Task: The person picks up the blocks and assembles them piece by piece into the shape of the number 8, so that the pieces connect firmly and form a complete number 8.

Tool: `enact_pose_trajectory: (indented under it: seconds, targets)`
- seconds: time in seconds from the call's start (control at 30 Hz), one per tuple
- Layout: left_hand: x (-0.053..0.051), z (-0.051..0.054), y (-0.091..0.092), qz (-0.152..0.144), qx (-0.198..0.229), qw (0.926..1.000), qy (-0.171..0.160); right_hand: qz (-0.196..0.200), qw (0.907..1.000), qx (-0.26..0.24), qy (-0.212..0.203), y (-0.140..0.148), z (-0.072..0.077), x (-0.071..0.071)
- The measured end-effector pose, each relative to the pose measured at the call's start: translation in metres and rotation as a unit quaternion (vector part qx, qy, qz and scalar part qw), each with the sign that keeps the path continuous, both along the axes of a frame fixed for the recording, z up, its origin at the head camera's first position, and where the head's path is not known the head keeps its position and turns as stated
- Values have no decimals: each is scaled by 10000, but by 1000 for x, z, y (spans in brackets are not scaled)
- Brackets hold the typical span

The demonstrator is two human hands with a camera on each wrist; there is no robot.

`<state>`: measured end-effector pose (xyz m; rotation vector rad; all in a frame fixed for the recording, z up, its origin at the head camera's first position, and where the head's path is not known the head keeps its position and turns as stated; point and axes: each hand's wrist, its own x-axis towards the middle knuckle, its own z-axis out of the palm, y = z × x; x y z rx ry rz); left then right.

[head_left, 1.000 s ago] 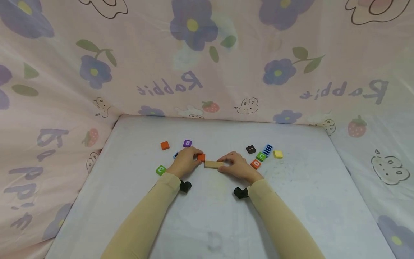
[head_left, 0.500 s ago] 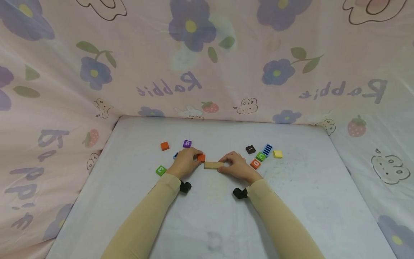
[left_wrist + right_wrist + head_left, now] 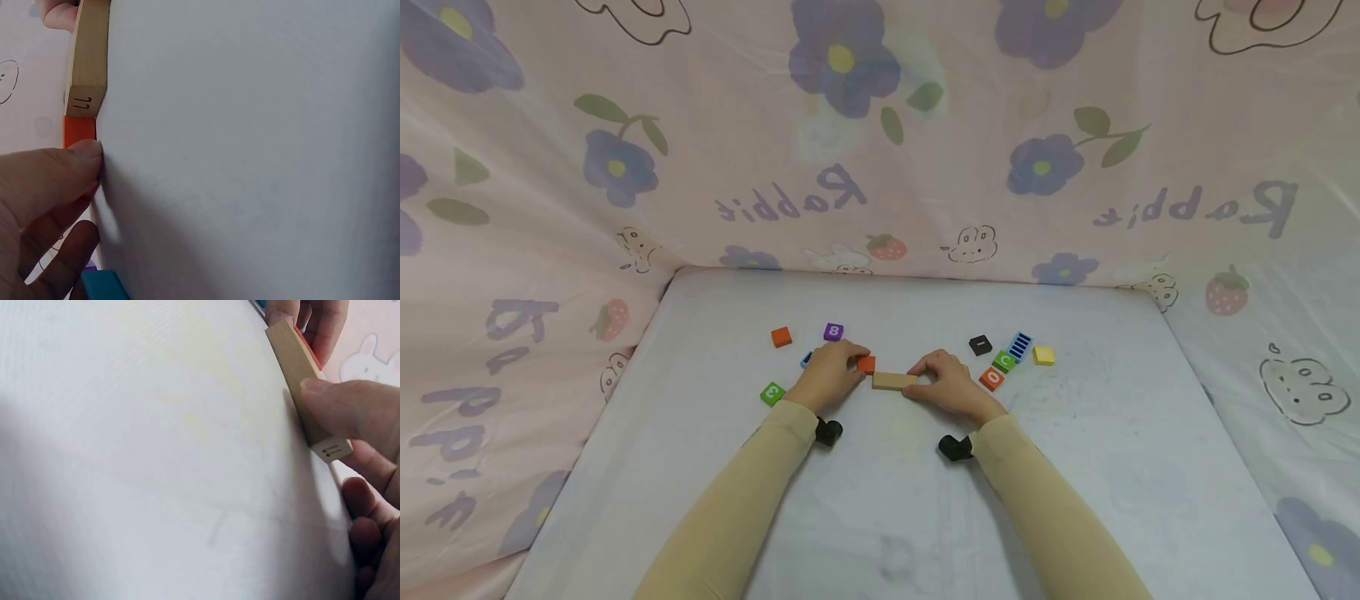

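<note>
Wooden block [image 3: 887, 382] midway between left and right edges of the desk [image 3: 895, 500], well in from its far edge, gripped between thumb and fingers of the right hand [image 3: 955, 387]. Just beside its left end, an orange block [image 3: 867, 365] pinched in the left hand [image 3: 827, 375]; contact between the 2 unclear. Likely risk: skewing from an uneven push. No container in view.

Head camera looks down; 2 close wrist views share plank [image 3: 90, 53].
</note>
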<state>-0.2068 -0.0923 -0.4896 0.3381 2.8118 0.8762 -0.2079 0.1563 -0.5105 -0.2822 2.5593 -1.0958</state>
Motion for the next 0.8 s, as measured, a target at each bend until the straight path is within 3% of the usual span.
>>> enact_pose_trajectory:
  seconds: [0.23,0.43,0.8]
  targets:
    - [0,2,-1,2,5,10000,-32,2,10000,32,2,0,0,-1]
    - [5,1,-10,-59,-119,9998,170,32,10000,26,-2,1,-2,-1]
    - [25,10,-50,484,236,9977,407,85,9999,17,64,1,-1,0]
